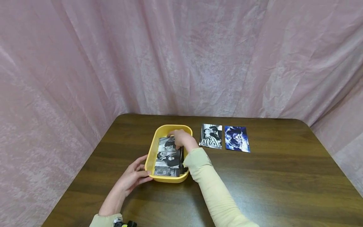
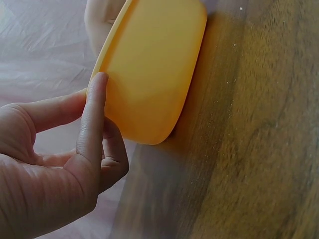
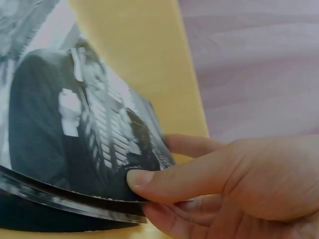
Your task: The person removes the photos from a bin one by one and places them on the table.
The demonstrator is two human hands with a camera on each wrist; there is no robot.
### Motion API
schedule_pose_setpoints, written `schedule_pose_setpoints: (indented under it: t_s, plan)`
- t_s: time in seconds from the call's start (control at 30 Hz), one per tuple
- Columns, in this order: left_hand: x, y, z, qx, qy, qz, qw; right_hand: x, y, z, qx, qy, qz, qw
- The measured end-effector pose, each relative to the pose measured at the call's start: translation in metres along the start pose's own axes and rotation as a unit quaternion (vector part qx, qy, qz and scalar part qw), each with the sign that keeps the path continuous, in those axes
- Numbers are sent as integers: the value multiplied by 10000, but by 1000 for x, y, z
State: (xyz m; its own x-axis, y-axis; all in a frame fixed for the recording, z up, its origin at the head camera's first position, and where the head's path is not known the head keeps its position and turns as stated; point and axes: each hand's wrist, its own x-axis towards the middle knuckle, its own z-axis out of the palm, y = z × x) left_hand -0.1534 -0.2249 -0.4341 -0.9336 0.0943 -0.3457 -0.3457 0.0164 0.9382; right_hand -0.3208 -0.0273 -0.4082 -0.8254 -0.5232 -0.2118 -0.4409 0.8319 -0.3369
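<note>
1. A yellow tray (image 1: 168, 180) is set on the brown desk (image 1: 283, 164), and its near left corner is held by the left hand (image 1: 133, 176).
2. The tray's rim is pinched by the left hand's fingers (image 2: 91, 119); in the left wrist view, one of them is laid along the outer wall.
3. Inside the tray, a black-and-white photo (image 1: 168, 157) is seen lying on top of other prints, with people in dark clothing shown on it.
4. The far right part of the tray is reached into by the right hand (image 1: 183, 138), and the photo is gripped near its edge: in the right wrist view, the thumb (image 3: 164, 181) is pressed on its face, while other fingers are placed at and below the edge.
5. Beneath that photo, the edges of further prints are seen in the right wrist view; how many are stacked cannot be told.
6. To the right of the tray, a striped-shirt picture (image 1: 210, 137) is laid flat on the desk, apart from the tray.
7. Just beside it, farther right, a blue-and-violet picture (image 1: 237, 139) is laid, slightly turned, with a narrow gap left between the two.
8. The right forearm is covered by a pale sleeve (image 1: 215, 189).
9. Behind the desk, a pink curtain (image 1: 198, 56) is hung in folds.
</note>
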Motion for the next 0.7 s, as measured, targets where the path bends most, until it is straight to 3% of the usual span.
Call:
schedule_pose_setpoints:
  t_s: [0.13, 0.2, 0.4, 0.7]
  plan:
    - [-1, 1, 0, 39, 18, -20, 10000, 0, 9, -10, 540, 66, -93, 9985]
    - [-2, 1, -1, 64, 37, -15, 10000, -2, 13, -15, 1098, 113, -124, 9938]
    - [-2, 1, -3, 114, 61, 46, 9999, -13, 28, -35, 2816, 332, -313, 9584]
    - [-2, -1, -3, 110, 102, -10, 9999, -30, 68, -61, 3888, 883, -695, 9144]
